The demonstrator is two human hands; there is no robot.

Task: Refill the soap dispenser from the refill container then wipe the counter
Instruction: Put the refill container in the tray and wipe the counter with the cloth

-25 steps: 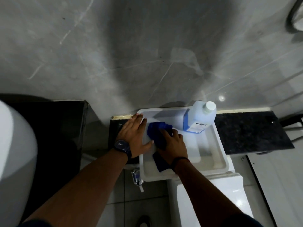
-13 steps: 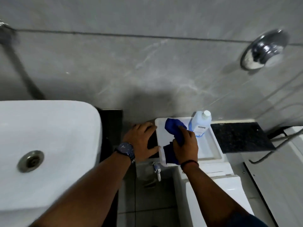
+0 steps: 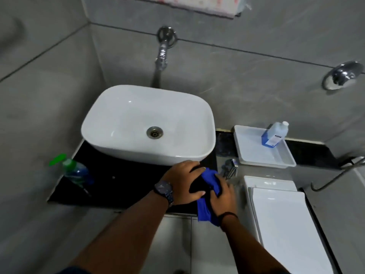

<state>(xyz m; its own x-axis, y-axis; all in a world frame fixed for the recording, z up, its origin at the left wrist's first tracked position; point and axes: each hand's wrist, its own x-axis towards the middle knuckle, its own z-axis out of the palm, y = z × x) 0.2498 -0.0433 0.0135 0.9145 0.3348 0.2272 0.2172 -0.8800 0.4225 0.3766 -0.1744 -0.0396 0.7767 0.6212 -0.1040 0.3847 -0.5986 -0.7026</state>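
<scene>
My right hand grips a blue cloth at the front right corner of the black counter. Part of the cloth hangs over the counter's front edge. My left hand, with a wristwatch, lies on the counter and holds the cloth's upper end. The soap dispenser, clear with a green pump, stands at the counter's left end. The refill container, white with a blue label and white cap, leans in the back corner of a white tray on the right.
A white basin fills the middle of the counter under a wall tap. A small chrome valve sits just right of my hands. A white toilet cistern stands below the tray. A chrome wall fitting is at upper right.
Both hands left the white tray and came to the counter's front right corner with the blue cloth. The view swung left and up, bringing the basin, tap and soap dispenser into sight.
</scene>
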